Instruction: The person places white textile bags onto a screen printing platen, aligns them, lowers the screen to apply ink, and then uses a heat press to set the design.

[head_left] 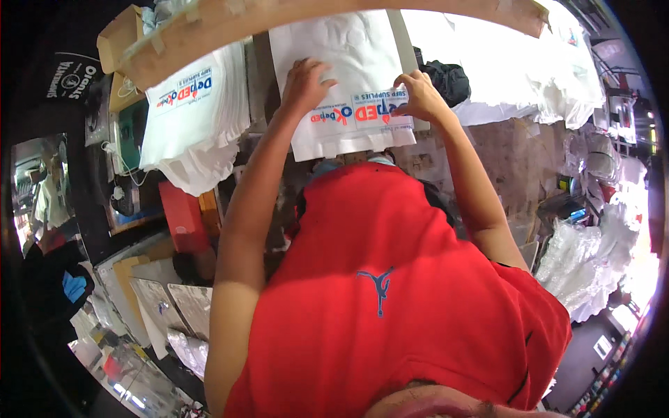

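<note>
A white cloth piece point(348, 63), perhaps a bag, lies flat in front of me with blue and red print near its near edge. On its left part rests my left hand point(304, 87), its thumb held away from the fingers. My right hand point(424, 97) is at the right edge, beside the print. Its thumb and forefinger are apart in a curve, with no fold of cloth visible between them. A grey-brown board edge point(402, 52) shows along the right side of the cloth.
To the left hangs a thick stack of similar printed white pieces point(195, 118). More white pieces point(502, 70) are heaped at the right, next to a black bundle point(447, 82). A curved brown beam point(334, 24) crosses the far side. A red box point(182, 216) stands lower left.
</note>
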### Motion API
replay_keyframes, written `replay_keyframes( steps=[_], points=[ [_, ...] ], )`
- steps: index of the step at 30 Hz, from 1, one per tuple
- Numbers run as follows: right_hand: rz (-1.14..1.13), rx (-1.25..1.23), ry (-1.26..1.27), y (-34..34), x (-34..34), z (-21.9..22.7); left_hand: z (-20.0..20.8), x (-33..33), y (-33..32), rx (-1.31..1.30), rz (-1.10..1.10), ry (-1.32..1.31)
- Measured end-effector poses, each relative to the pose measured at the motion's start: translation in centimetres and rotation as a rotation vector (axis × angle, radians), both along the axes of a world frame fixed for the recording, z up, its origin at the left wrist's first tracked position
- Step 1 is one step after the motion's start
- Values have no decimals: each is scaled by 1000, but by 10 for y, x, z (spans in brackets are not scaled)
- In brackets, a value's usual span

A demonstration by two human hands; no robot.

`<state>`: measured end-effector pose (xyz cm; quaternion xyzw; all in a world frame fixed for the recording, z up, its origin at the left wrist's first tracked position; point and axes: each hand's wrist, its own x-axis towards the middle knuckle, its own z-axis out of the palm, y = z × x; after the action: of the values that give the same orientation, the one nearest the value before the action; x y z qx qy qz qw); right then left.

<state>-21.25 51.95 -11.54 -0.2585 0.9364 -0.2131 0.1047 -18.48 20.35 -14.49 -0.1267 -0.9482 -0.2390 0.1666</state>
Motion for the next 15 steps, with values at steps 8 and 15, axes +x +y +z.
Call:
replay_keyframes(
  steps=[8,15],
  points=[
    [5,-137,-63,-1,5,4,13,0,14,347,170,-39],
    [-242,-376,-124,-26,-18,8,21,89,12,609,430,-144]
  ],
)
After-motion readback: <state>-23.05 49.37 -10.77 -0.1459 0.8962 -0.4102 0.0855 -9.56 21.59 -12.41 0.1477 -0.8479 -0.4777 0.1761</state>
